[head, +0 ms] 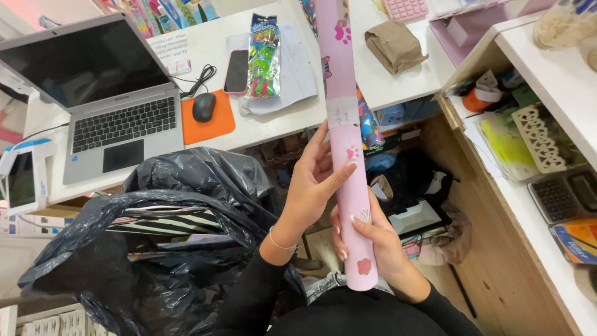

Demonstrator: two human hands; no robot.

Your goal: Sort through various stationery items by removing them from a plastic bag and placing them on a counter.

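Both hands on the pink paper roll

The left hand [311,186] lies against the pink paper roll [348,155] from its left side, fingers extended, forefinger across it; the right hand [379,246] closes its grip around the roll's lower end, both black-sleeved forearms bent inward.

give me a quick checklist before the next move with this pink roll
1. Right hand grips the lower end of the pink roll: ok.
2. Left hand steadies the roll's middle, fingers laid flat along it, not wrapped around it: ok.
3. Roll stays wound; a pale strip of tape wraps it: ok.
4. Black bag mouth open, already holding striped rolls: ok.
5. Roll's top end runs out of the picture, above the white desk: cannot tell if it is clear.
6. Laptop and mouse lie apart from the roll: ok.
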